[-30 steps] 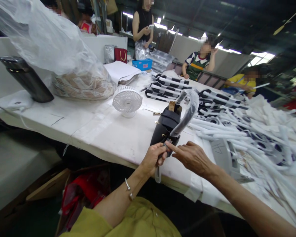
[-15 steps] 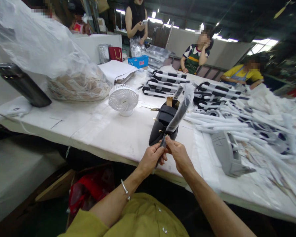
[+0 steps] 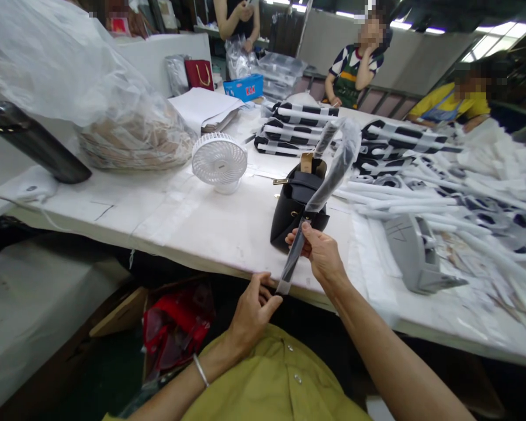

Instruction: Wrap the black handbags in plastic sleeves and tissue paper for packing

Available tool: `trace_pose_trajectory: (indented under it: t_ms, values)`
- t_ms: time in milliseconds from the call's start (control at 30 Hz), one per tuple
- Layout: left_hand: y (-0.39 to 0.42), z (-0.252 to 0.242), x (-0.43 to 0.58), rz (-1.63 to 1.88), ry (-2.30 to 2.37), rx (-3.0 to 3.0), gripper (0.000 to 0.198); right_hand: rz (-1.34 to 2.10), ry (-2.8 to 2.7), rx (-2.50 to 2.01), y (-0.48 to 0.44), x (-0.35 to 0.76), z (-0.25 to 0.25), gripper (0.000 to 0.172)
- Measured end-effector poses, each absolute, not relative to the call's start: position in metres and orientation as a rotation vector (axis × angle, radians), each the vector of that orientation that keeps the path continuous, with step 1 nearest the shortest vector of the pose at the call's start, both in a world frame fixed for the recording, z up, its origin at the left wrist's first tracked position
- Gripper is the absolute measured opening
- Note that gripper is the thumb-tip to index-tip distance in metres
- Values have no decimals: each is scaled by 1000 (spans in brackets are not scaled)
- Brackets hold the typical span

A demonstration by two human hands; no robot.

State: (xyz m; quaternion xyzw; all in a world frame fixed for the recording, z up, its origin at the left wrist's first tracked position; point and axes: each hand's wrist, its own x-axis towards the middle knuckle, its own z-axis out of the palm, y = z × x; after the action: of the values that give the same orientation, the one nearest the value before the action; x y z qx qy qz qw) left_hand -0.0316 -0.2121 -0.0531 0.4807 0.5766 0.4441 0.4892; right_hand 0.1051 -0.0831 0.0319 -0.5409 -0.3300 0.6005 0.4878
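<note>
A small black handbag [image 3: 284, 216] stands on the table edge in front of me, with gold-coloured fittings and a tan tag [image 3: 307, 163] at its opening. Clear plastic wraps its looped handle [image 3: 333, 181]. A black strap end [image 3: 291, 257], also in clear film, slants down from the bag toward me. My right hand [image 3: 324, 251] pinches this strap just below the bag. Lower down, my left hand [image 3: 252, 313] is by the strap's tip, thumb and fingers apart; whether it touches the film I cannot tell.
A white fan [image 3: 219, 161] stands left of the bag, a dark flask [image 3: 35, 143] farther left. Wrapped black straps [image 3: 284, 128] are stacked behind. White tubes [image 3: 403, 202] and a grey tape dispenser [image 3: 414, 251] lie right. Co-workers [image 3: 355, 70] are across the table.
My left hand has left the spot beside my right hand and moved down toward the strap's tip. The right hand keeps its pinch. The view has tilted down slightly.
</note>
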Motion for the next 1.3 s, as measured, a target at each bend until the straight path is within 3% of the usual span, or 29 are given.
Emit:
trace_pose_trajectory:
  t_ms: [67, 233, 433, 533, 667, 833, 1033, 1300]
  values:
    - [-203, -44, -33, 1190, 1436, 1304, 53, 1472, -791, -1309, -84, 104, 31, 45]
    - [-181, -40, -24, 1227, 1408, 1569, 13, 1484, -737, -1300, -86, 102, 30, 40]
    - [-190, -58, -28, 1171, 1321, 2096, 19, 1499, -727, -1276, -89, 102, 28, 38]
    - [-199, -55, -42, 1312, 1160, 2276, 9, 1513, -730, -1266, -89, 103, 29, 39]
    - [-189, -30, -48, 1506, 1321, 1767, 23, 1538, -738, -1284, -88, 103, 32, 35]
    - [-148, -4, -16, 1077, 909, 969, 55, 1516, -711, -1263, -89, 101, 34, 34]
    - [-146, -25, 7, 1047, 860, 859, 46, 1502, -674, -1242, -90, 105, 28, 36]
    - [-206, -59, -31, 726, 1100, 1309, 42, 1540, -810, -1245, -88, 110, 27, 51]
